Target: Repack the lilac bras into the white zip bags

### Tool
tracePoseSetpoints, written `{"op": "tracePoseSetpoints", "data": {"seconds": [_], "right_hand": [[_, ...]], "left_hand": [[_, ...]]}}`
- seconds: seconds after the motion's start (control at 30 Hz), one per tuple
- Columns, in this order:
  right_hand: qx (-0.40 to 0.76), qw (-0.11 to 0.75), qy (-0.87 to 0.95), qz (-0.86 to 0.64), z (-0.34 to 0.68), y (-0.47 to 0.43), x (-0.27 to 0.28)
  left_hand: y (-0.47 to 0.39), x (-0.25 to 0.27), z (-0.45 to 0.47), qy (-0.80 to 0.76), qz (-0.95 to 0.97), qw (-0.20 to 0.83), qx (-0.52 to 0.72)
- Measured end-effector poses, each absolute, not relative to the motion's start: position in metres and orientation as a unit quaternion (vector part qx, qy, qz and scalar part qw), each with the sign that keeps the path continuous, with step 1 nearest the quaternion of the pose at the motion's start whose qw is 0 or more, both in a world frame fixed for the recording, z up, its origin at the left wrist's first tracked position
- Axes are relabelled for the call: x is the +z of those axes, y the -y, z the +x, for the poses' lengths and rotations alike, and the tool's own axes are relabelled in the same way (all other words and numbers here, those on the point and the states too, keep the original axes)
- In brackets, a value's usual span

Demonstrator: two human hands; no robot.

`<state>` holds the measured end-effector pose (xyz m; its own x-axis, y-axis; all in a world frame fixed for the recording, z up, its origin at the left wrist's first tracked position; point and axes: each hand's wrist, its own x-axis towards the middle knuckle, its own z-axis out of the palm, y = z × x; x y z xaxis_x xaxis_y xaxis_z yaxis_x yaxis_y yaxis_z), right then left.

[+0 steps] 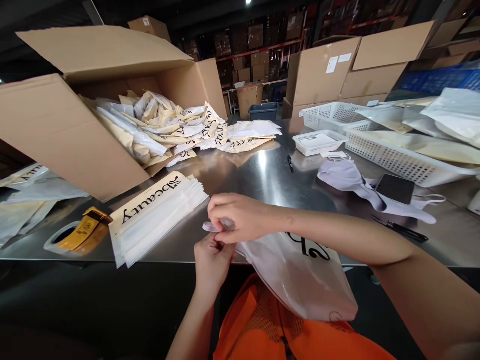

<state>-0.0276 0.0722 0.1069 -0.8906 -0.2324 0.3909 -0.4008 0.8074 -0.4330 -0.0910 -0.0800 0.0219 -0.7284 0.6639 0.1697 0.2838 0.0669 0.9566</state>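
My left hand and my right hand meet over the table's front edge, both closed, with fingertips pinched together at one end of a plastic packaging bag. The bag is translucent with black lettering and hangs off to the right under my right forearm, over my lap. A short pale lilac strip sticks out left of my right fingers; I cannot tell whether it is the bag's edge or a strap. Left of my hands lies a fanned stack of flat printed bags.
A big open carton full of packed bags stands back left. A yellow tape dispenser sits near the front edge. On the right are white baskets, a lilac bra under a phone, scissors and a black pen.
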Motion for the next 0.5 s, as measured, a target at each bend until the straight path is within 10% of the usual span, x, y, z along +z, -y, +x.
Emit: {"op": "tracePoseSetpoints", "data": {"seconds": [0.3, 0.5], "right_hand": [[0.298, 0.167, 0.936, 0.085, -0.014, -0.064, 0.106], [0.033, 0.160, 0.981, 0.102, -0.011, -0.062, 0.098]], "left_hand": [[0.085, 0.024, -0.087, -0.689, 0.328, 0.201, 0.614], [0.087, 0.025, -0.085, -0.691, 0.319, 0.204, 0.616]]}}
